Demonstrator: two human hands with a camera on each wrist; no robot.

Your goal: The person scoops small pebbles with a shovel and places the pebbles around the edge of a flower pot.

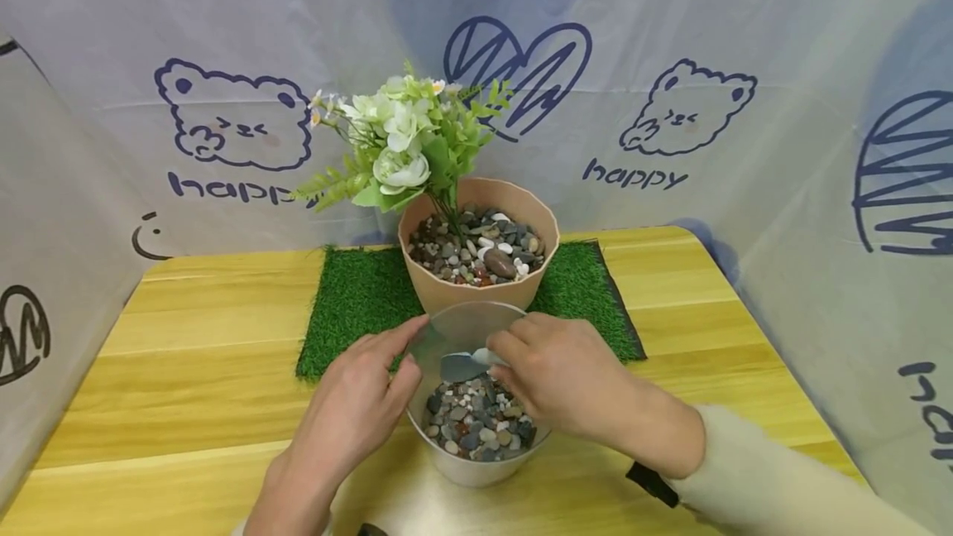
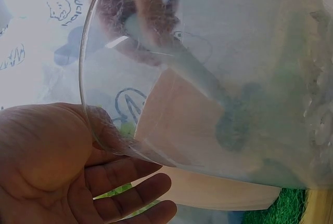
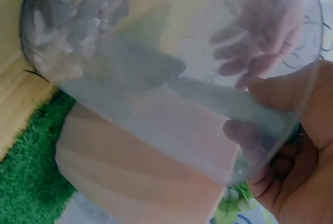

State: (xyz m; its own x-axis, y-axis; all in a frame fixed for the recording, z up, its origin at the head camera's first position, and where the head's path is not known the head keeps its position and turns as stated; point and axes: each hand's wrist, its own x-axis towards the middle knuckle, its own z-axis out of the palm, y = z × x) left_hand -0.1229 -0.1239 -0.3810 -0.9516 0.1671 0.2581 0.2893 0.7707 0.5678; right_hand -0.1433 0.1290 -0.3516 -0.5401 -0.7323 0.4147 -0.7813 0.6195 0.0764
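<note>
My left hand (image 1: pixel 361 387) holds the rim of a clear plastic container (image 1: pixel 476 474) at its left side; in the left wrist view its other fingers (image 2: pixel 130 174) extend loosely along the outside. Multicoloured pebbles (image 1: pixel 480 424) cover the container's bottom. Inside it, my right hand (image 1: pixel 569 375) grips the handle of a small blue-grey scoop (image 1: pixel 460 367). Seen through the hazy wall in the right wrist view, the scoop's blade (image 3: pixel 143 65) tilts down towards the pebbles, apart from most of them. Whether it carries any stones is unclear.
Right behind the container stands a peach flowerpot (image 1: pixel 476 296) filled with pebbles, holding white artificial flowers (image 1: pixel 402 131). The pot sits on a green turf mat (image 1: pixel 357 304) on a wooden table (image 1: pixel 208 370). Printed cloth (image 1: pixel 357 23) hangs around the table.
</note>
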